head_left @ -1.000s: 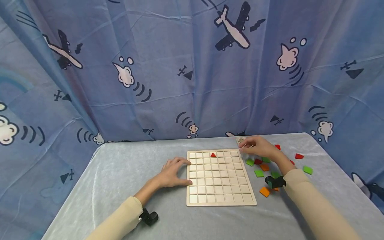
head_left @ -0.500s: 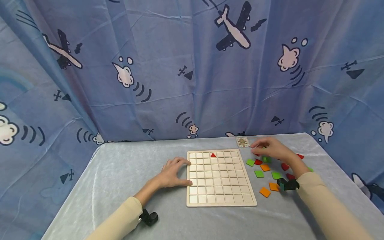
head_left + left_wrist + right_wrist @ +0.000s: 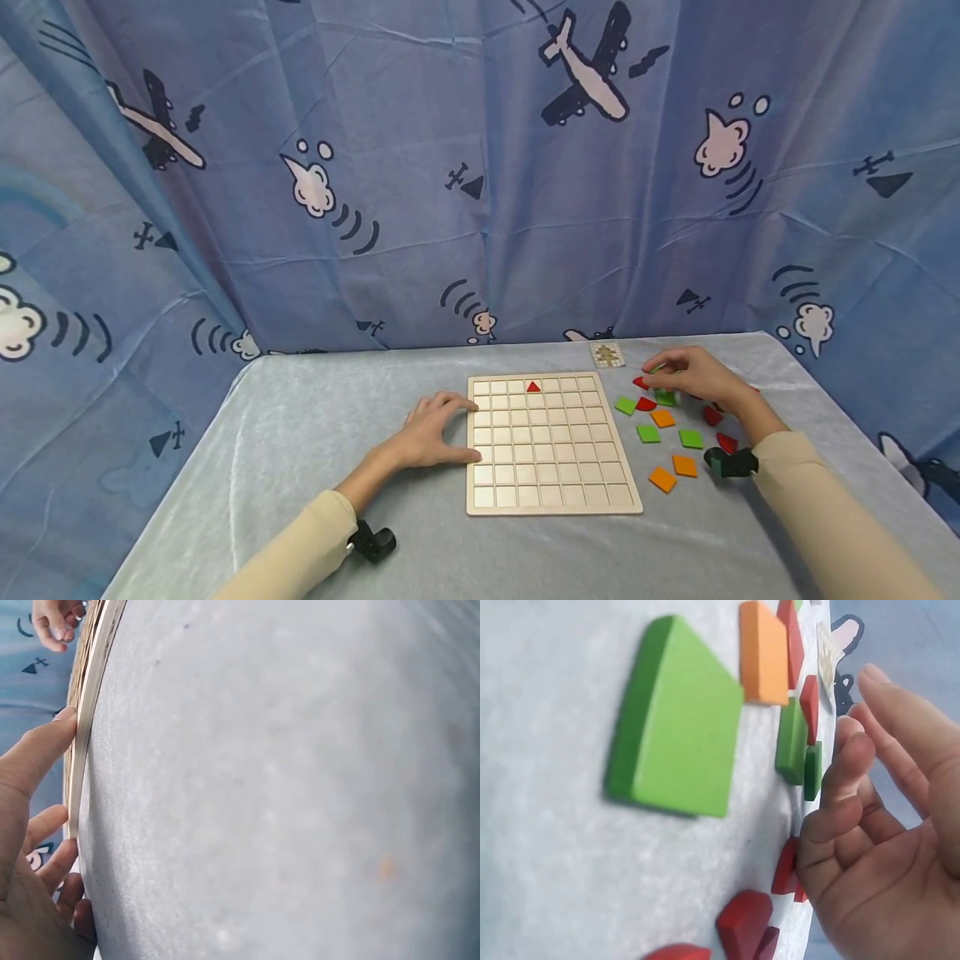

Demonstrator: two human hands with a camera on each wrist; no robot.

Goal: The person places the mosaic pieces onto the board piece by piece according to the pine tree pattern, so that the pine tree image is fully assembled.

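A pale wooden grid board lies on the table with one red triangle in its top row. My left hand rests at the board's left edge, thumb and fingertips spread along the side. Over the loose tiles right of the board hovers my right hand, fingers loosely bent. In the right wrist view no tile shows between its thumb and fingers; a green tile lies just under the fingertips. Red pieces lie close by, some partly hidden by the hand.
A small pattern card with a tree-like figure lies behind the board's top right corner. Several green, orange and red pieces are scattered right of the board, among them an orange tile near the front. A patterned blue curtain hangs behind the table.
My right hand has moved from beside the card and the board's top right corner rightward over the loose tiles, uncovering the card. My left hand and the board have stayed put.
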